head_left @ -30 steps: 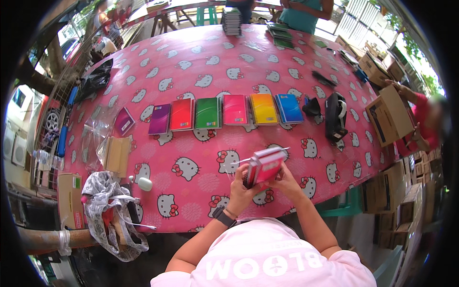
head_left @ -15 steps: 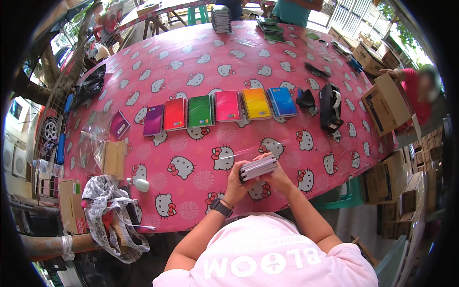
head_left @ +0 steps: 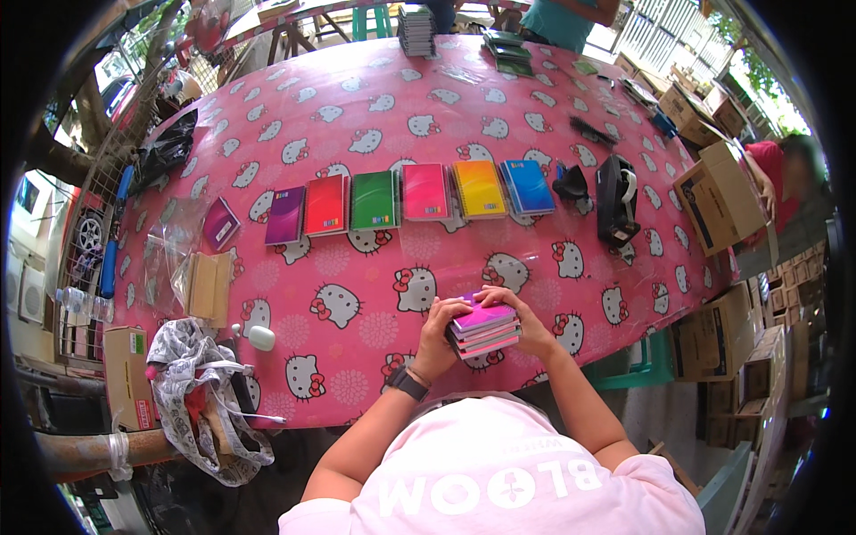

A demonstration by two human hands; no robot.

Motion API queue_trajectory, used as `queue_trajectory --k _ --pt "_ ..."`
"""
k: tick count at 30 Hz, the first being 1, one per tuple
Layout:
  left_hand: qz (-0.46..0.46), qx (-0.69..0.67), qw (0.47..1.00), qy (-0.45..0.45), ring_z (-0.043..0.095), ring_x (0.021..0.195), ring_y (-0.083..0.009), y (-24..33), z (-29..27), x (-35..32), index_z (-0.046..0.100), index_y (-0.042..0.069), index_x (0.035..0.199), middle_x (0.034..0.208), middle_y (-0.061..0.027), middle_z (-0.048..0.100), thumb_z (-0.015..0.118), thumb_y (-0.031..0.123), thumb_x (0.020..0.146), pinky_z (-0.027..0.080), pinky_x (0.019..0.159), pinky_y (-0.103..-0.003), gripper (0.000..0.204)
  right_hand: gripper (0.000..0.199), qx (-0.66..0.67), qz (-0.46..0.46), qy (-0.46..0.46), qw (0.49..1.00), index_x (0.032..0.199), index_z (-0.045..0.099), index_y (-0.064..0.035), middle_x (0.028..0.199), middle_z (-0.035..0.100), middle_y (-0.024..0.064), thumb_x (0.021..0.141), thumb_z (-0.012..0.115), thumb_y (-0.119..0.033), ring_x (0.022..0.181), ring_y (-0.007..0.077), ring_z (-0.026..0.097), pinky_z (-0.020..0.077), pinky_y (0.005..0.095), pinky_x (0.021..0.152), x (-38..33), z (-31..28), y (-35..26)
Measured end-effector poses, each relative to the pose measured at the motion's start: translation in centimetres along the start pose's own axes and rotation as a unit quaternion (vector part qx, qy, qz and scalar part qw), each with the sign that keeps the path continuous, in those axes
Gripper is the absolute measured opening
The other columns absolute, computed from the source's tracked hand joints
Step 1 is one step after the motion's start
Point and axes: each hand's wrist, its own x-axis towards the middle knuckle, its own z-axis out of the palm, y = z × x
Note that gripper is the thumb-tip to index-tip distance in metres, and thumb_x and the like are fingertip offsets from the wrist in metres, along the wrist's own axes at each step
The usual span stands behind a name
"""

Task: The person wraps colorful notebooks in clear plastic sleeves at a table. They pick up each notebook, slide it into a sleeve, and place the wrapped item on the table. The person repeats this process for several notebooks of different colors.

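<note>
Between my two hands is a small stack of spiral notebooks (head_left: pixel 484 330) with a purple cover on top, held just above the near edge of the table. My left hand (head_left: pixel 439 334) grips its left side, fingers over the top cover. My right hand (head_left: pixel 520 323) wraps round the right side, fingertips also on the cover. Beyond them lies a row of notebooks: purple (head_left: pixel 285 216), red (head_left: pixel 326 204), green (head_left: pixel 374 200), pink (head_left: pixel 426 192), yellow (head_left: pixel 480 189) and blue (head_left: pixel 528 186). A smaller purple notebook (head_left: pixel 220 223) lies tilted to the left of the row.
A black tape dispenser (head_left: pixel 615 201) stands right of the row. At left are a cardboard piece (head_left: pixel 209 290), a white earbud case (head_left: pixel 261 338) and a patterned cloth bag (head_left: pixel 192 383). Notebook stacks (head_left: pixel 416 31) stand at the far edge. Another person handles a carton (head_left: pixel 720 196) at right.
The stack has turned in my hands: its page edges faced up before, and now the purple cover does. My fingers have shifted onto the cover. The person at right has lowered an arm beside the carton.
</note>
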Motion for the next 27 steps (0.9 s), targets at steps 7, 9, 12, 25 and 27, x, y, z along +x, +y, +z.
queue_trajectory --k 7,9,12,25,27 --pt "-0.176 -0.196 0.964 0.036 0.062 0.092 -0.0210 -0.9 0.7 0.5 0.049 0.006 0.110 0.099 -0.0098 0.062 0.076 0.015 0.074 0.045 0.088 -0.036 0.046 0.049 0.073 0.143 -0.064 0.985 0.115 0.051 -0.0072 0.111 0.056 0.0052 0.070 0.068 0.001 0.105 0.0092 0.049 0.0415 0.0268 0.090 2.4 -1.8 -1.0" --pt "-0.148 -0.138 0.979 0.036 0.061 0.092 -0.0194 -0.1 0.0 1.4 0.049 0.004 0.111 0.099 -0.0113 0.063 0.076 0.014 0.075 0.049 0.077 -0.031 0.046 0.054 -0.038 0.120 -0.158 0.979 0.120 0.050 -0.0067 0.113 0.055 0.0048 0.069 0.065 0.002 0.106 0.0090 0.048 0.0428 0.0267 0.087 3.9 -4.7 -0.7" --pt "-0.189 -0.191 0.961 0.069 0.063 0.087 -0.0183 -1.0 0.1 1.6 0.049 0.001 0.110 0.095 -0.0119 0.064 0.076 0.020 0.075 0.050 0.075 -0.030 0.048 0.044 0.040 0.118 -0.025 0.992 0.119 0.053 -0.0052 0.118 0.056 0.0085 0.075 0.056 -0.007 0.111 0.0162 0.049 0.0467 0.0327 0.082 8.8 -8.7 -1.1" --pt "-0.421 -0.155 0.894 0.013 0.064 0.088 -0.0209 -1.6 -0.6 1.9 0.054 -0.004 0.106 0.096 -0.0158 0.065 0.077 0.037 0.071 0.050 0.079 -0.032 0.059 0.066 -0.376 0.449 0.220 0.780 0.121 0.056 -0.0124 0.126 0.054 0.0081 0.065 0.078 -0.040 0.123 0.0278 0.044 0.0342 0.0502 0.098 24.8 -9.7 2.7" --pt "-0.419 -0.165 0.893 0.006 0.062 0.089 -0.0192 -2.0 -0.7 1.9 0.053 -0.004 0.108 0.097 -0.0140 0.064 0.072 0.035 0.076 0.049 0.080 -0.031 0.054 0.068 -0.392 0.437 0.303 0.751 0.120 0.056 -0.0127 0.127 0.054 0.0065 0.063 0.080 -0.039 0.122 0.0267 0.045 0.0334 0.0493 0.099 25.5 -9.2 2.7"
